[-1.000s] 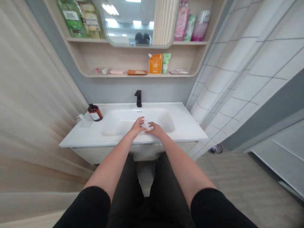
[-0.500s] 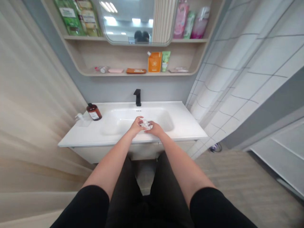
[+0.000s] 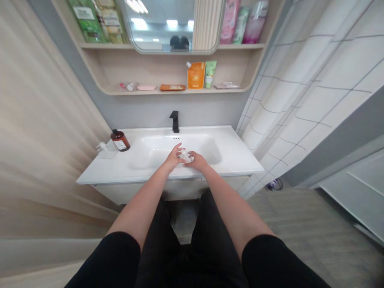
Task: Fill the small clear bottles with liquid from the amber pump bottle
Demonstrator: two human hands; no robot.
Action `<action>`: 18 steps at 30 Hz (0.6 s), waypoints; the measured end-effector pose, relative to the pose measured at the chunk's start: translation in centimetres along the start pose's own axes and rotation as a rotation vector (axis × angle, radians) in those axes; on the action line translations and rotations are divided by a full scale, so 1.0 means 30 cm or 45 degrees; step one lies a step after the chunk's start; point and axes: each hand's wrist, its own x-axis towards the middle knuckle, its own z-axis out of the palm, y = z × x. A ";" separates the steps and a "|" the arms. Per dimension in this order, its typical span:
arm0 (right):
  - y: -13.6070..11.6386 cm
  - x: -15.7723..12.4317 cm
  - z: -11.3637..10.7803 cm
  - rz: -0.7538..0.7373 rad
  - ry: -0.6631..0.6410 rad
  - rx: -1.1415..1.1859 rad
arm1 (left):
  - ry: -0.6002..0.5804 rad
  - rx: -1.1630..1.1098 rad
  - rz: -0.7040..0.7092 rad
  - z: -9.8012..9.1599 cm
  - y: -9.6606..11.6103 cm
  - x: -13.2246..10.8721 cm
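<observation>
Basin (image 3: 156, 154) is white, glossy ceramic with a soft, rounded bowl, molded into a flat slab of a counter (image 3: 120, 170), and both hands sit just over its near side. The left hand (image 3: 174, 157) is mostly open, its fingers splayed and angled up and to the right. The right hand (image 3: 198, 161) is lower and half curled, reaching in toward the left one. Between them, seemingly touching both, is a small whitish thing (image 3: 185, 155), kind of see-through and too blurred to name. I can't tell whether either hand really has hold of it. A matte black faucet (image 3: 174, 122), squared-off and slim, stands at the back rim. Left of the bowl sit a brown glass bottle (image 3: 120, 141) with a black cap and a small white pump (image 3: 102, 147). Up above, a curved wooden shelf (image 3: 180, 91) holds a shiny orange pouch (image 3: 196, 75) and a green tube (image 3: 210, 74). A tile-patterned curtain (image 3: 300, 100) hangs in soft folds on the right.
</observation>
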 end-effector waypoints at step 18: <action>0.005 -0.009 0.013 -0.081 0.086 -0.033 | 0.374 0.146 0.129 0.018 0.025 -0.008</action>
